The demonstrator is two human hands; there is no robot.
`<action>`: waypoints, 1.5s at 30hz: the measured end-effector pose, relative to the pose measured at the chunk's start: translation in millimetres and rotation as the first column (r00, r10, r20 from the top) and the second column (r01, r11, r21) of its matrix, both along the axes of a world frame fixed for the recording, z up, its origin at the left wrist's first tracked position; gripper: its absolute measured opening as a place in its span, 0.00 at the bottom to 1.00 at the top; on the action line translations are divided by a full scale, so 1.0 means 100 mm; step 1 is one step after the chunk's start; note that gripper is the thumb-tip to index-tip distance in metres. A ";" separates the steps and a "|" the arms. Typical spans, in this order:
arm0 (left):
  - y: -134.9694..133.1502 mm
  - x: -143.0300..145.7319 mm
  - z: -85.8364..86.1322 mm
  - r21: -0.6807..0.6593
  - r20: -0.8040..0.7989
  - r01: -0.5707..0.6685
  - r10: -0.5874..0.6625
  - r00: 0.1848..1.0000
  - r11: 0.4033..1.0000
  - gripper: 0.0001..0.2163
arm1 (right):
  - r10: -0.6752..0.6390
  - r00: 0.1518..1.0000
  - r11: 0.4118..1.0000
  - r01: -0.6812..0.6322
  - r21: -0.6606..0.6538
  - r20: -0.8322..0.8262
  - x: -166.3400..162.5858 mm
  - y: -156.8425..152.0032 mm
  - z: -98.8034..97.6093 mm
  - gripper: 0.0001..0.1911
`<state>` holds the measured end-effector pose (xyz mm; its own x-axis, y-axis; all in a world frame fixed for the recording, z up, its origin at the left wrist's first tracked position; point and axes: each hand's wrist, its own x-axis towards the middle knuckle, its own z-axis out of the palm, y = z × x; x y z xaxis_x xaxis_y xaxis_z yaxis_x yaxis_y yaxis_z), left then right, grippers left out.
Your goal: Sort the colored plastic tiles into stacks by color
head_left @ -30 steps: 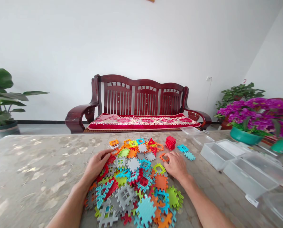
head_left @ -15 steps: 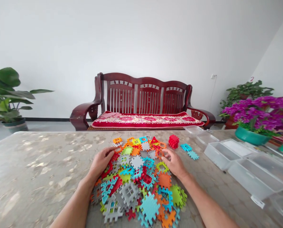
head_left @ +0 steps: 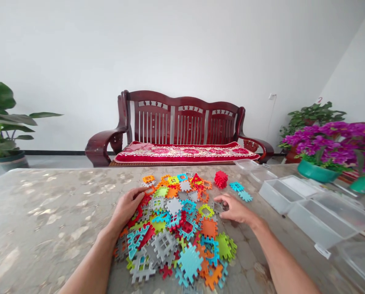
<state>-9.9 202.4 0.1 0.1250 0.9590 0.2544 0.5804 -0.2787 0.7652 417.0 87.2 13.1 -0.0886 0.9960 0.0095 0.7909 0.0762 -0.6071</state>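
A heap of flat interlocking plastic tiles [head_left: 182, 228] in red, orange, blue, green and grey lies on the marbled table [head_left: 47, 212]. My left hand [head_left: 125, 209] rests on the heap's left edge, fingers laid loosely over red and grey tiles and gripping nothing. At the heap's right edge, my right hand [head_left: 236, 209] has its fingers spread and its tips at a small grey tile [head_left: 218, 206]. An orange ring tile [head_left: 204, 196] lies just beyond those fingers. A red block of joined tiles [head_left: 220, 179] stands further back, with two loose blue tiles [head_left: 241, 191] beside it.
Several clear plastic boxes [head_left: 319, 218] and lids stand along the table's right side. Behind them are purple flowers in a teal pot [head_left: 317, 174]. A dark red wooden bench [head_left: 182, 130] stands past the table, and a leafy plant [head_left: 1, 122] is at far left.
My right hand has drawn back from the orange ring tile and moved right and nearer, fingers now spread by the grey tile. My left hand has stayed on the heap.
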 end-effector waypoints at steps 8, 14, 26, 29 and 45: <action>-0.01 0.01 0.04 0.004 -0.007 -0.012 0.012 1.000 1.000 0.22 | -0.306 0.941 0.938 0.272 0.214 0.145 0.12 0.11 -0.24 0.23; -0.01 0.01 0.04 0.003 -0.007 -0.025 0.025 1.000 1.000 0.21 | -0.387 0.919 0.891 0.349 0.290 0.080 0.12 0.16 -0.36 0.23; -0.05 0.03 0.09 -0.029 -0.017 -0.020 0.020 1.000 0.999 0.22 | -0.400 0.910 0.893 0.359 0.270 0.112 -0.21 0.08 -0.17 0.18; -0.05 0.03 0.08 -0.028 -0.006 -0.026 0.025 1.000 0.999 0.20 | -0.413 0.907 0.875 0.371 0.311 0.078 -0.29 0.09 -0.14 0.15; -0.05 0.04 0.06 0.011 0.022 0.002 -0.002 1.000 1.000 0.21 | 0.076 0.862 0.929 -0.243 0.278 0.502 -1.02 0.45 0.22 0.06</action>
<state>-5.7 197.8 6.5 0.1213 0.9559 0.2674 0.5625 -0.2882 0.7750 315.3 132.5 35.6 -0.3231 0.9154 0.2403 0.9333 0.3502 -0.0794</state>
